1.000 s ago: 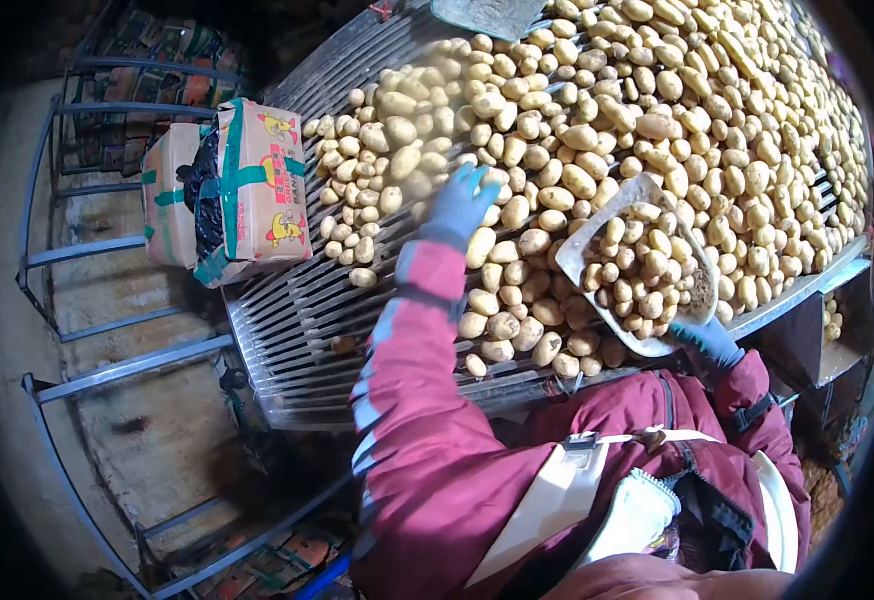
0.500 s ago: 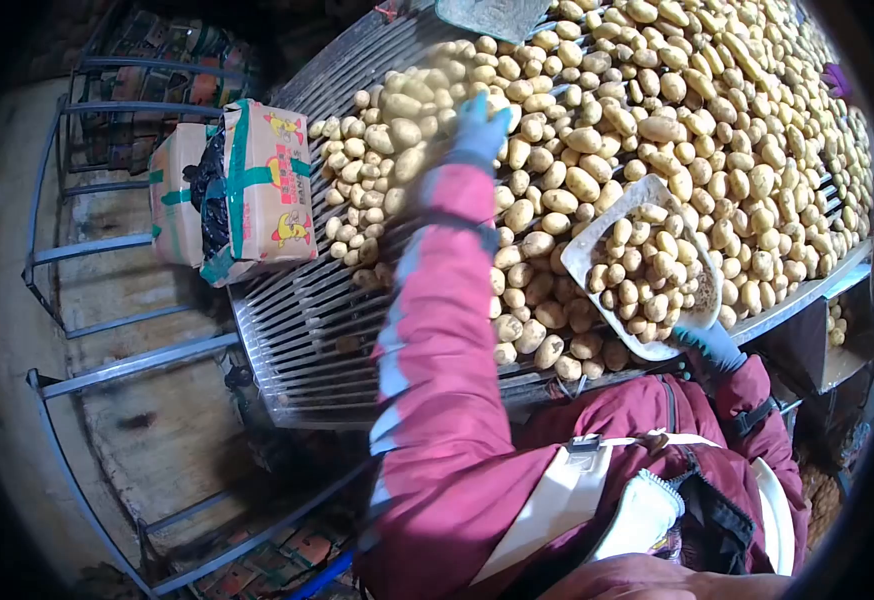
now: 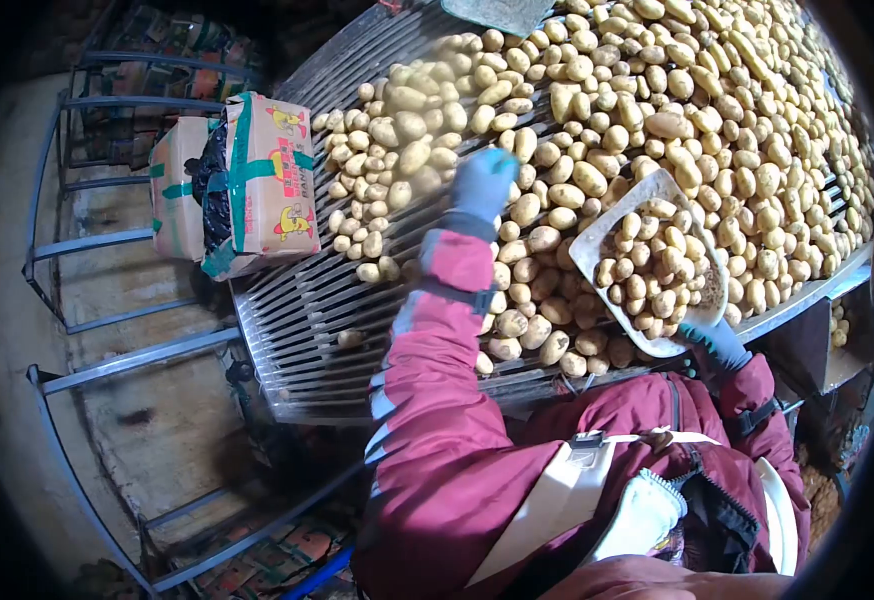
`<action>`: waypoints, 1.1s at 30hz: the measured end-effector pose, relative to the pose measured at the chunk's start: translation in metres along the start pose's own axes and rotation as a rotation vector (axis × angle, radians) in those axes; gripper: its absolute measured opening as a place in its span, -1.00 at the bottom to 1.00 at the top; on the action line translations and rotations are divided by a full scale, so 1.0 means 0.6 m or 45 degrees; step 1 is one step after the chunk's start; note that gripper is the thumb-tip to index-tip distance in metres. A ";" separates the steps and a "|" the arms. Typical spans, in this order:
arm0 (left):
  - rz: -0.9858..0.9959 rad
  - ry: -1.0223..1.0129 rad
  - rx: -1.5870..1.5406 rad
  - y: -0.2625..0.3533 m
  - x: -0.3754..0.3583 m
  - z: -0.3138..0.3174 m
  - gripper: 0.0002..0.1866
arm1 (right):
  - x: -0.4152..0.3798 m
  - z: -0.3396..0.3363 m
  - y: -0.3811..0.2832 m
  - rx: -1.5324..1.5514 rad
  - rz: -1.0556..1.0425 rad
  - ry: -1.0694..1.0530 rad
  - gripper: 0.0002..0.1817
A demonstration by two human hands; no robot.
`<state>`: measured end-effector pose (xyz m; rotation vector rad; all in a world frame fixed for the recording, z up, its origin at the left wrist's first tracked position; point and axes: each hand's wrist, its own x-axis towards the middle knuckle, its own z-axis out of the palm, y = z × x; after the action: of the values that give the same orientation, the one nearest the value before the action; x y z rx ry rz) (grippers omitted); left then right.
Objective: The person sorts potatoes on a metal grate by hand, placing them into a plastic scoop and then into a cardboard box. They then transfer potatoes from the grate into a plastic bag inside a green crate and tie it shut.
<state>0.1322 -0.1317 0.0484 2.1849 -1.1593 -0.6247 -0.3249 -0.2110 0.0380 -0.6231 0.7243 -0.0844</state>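
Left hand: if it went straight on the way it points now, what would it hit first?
Most likely the loose potatoes just beyond the fingers of the left hand, on the slatted table. Its height over them is unclear from this view, so it might pass above.

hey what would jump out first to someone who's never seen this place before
Probably the mass of potatoes covering the middle and right of the slatted table. Next, the pale tray heaped with smaller ones, its near corner at the gloved right hand. Then the printed carton with green tape, at the table's left edge.
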 end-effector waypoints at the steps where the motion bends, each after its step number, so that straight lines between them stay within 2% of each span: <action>1: -0.028 0.030 0.199 -0.041 -0.020 -0.016 -0.75 | -0.006 0.011 -0.013 -0.053 0.062 0.034 -0.26; 4: -0.115 0.007 0.539 -0.118 -0.079 -0.047 -0.76 | -0.007 0.020 -0.013 -0.104 0.136 0.064 -0.31; 7: -0.230 -0.015 0.379 -0.120 -0.105 -0.077 -0.75 | -0.009 0.018 -0.010 -0.010 0.018 0.028 -0.31; 10: -0.324 0.108 0.454 -0.125 -0.084 -0.088 -0.71 | -0.010 0.030 -0.022 -0.038 0.098 0.102 -0.31; 11: -0.016 0.348 0.508 -0.149 -0.063 -0.068 -0.75 | -0.009 0.023 -0.021 -0.045 0.115 0.077 -0.31; 13: 0.300 0.587 0.543 -0.158 -0.024 -0.045 -0.79 | -0.007 0.013 -0.022 -0.057 0.127 0.065 -0.31; 15: -0.026 0.501 0.540 -0.150 -0.006 -0.040 -0.73 | -0.008 0.028 -0.020 0.040 0.034 0.079 -0.33; 16: -0.026 0.499 0.535 -0.148 -0.009 -0.038 -0.73 | -0.010 0.034 -0.023 0.038 0.034 0.084 -0.33; 18: -0.174 0.317 0.712 -0.143 -0.006 -0.041 -0.71 | -0.013 0.046 -0.034 -0.004 0.087 0.060 -0.32; 20: -0.118 0.395 0.853 -0.136 0.000 -0.030 -0.71 | -0.016 0.029 -0.034 0.011 0.099 0.068 -0.33; 22: -0.255 0.230 0.837 -0.127 0.005 -0.046 -0.68 | -0.013 0.013 -0.017 0.014 0.087 0.043 -0.34; 24: -0.135 0.215 0.795 -0.161 0.009 -0.053 -0.69 | -0.016 0.027 -0.020 0.029 0.061 0.039 -0.35; 26: -0.462 0.169 0.771 -0.167 0.009 -0.059 -0.71 | -0.019 0.035 -0.024 0.013 0.003 0.020 -0.33; 28: -0.422 0.190 0.771 -0.180 0.011 -0.067 -0.77 | -0.017 0.025 -0.033 -0.047 -0.057 0.006 -0.34; 29: -0.453 0.132 0.730 -0.193 0.020 -0.073 -0.72 | -0.015 0.025 -0.032 -0.119 -0.096 -0.011 -0.34; 30: -0.446 0.121 0.743 -0.171 0.026 -0.070 -0.72 | -0.015 0.026 -0.029 -0.191 -0.124 -0.032 -0.35; 32: -0.233 0.246 0.409 -0.087 0.043 -0.052 -0.73 | -0.011 0.028 -0.025 -0.058 -0.137 -0.038 -0.38; 33: -0.195 0.170 0.271 -0.055 0.056 -0.039 -0.72 | -0.009 0.024 -0.023 -0.124 -0.092 -0.027 -0.40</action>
<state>0.1835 -0.1389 0.0386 2.4724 -1.0355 -0.4259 -0.3182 -0.2134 0.0572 -0.7423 0.6886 -0.1092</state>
